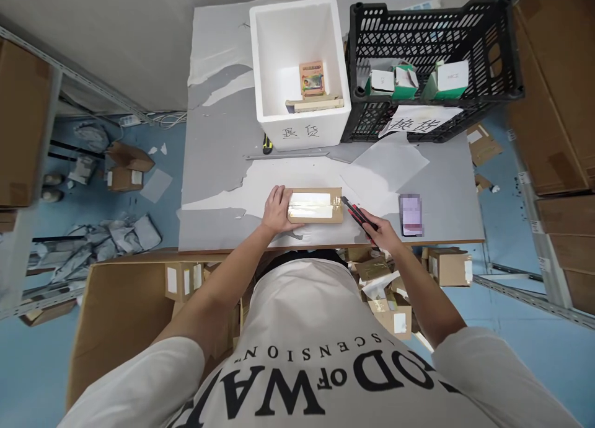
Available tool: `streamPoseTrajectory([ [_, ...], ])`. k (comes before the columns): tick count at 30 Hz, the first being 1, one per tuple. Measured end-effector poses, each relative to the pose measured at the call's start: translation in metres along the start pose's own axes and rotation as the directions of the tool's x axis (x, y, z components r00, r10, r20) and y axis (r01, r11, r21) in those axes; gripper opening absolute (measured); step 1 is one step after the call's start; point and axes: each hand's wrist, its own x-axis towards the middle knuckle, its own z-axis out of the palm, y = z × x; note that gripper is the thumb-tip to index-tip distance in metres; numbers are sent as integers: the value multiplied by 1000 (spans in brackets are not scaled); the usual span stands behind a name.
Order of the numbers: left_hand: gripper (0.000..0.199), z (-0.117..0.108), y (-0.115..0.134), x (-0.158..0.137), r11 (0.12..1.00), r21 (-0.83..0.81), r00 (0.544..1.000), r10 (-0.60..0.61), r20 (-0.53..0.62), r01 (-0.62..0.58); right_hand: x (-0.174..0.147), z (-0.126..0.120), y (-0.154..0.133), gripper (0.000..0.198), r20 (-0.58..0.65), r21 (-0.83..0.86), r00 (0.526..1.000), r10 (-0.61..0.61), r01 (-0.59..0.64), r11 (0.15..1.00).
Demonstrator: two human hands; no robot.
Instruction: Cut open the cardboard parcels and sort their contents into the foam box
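Observation:
A long, narrow cardboard box (338, 214) with white labels and clear tape lies near the table's front edge. My left hand (277, 212) grips its left end, fingers over the far corner and thumb along the near side. In my right hand (383, 233) is a red and black utility knife (357, 213). The knife's tip is at the box's right end; whether it touches the cardboard I cannot tell. Right of that hand, a phone (411, 215) with a lit, blurred screen lies on the table.
Behind the box stand a white foam bin (297, 132) holding small packs and a black plastic crate (372, 115) with green-and-white boxes. A yellow and black cutter (267, 144) lies by the bin. Below the table edge are a large open carton (125, 316) and several cardboard boxes (393, 319).

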Motion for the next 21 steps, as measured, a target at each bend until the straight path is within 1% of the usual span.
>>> streamPoseTrajectory([
  [2,115,0,0,0,1000,6,1000,2,2,-2,-4,-7,4,65,23,-10,1000,-11,11,1000],
  [4,115,0,0,1,1000,11,1000,-5,-2,5,-11,-9,10,65,54,4,999,9,-9,1000],
  [7,115,0,-1,1,1000,6,1000,1,-23,-1,-23,-3,19,66,126,43,991,49,-55,998],
  [9,117,2,-2,2,1000,-8,999,19,-37,-20,-31,3,24,66,124,67,990,71,-80,995],
  [11,118,4,-3,2,999,-31,998,32,-45,-33,-40,6,29,67,91,98,991,95,-104,990],
  [13,120,5,-3,3,998,-58,999,25,-49,-27,-50,3,33,68,41,153,993,107,-113,982],
  [15,120,3,-1,3,996,-87,999,5,-40,-8,-59,-3,35,73,-48,228,994,101,-87,970],
  [17,121,0,-1,4,992,-128,1000,-2,-9,1,-62,-6,34,77,-158,312,982,99,-45,949],
  [19,118,-5,-4,4,981,-195,1000,-15,20,18,-57,1,30,71,-237,386,966,98,1,922],
  [20,113,-7,-7,5,971,-233,999,-46,13,48,-51,9,27,62,-265,424,960,97,26,905],
  [21,104,-9,-12,7,958,-271,995,-103,-11,96,-43,19,22,53,-286,464,953,94,52,884],
])
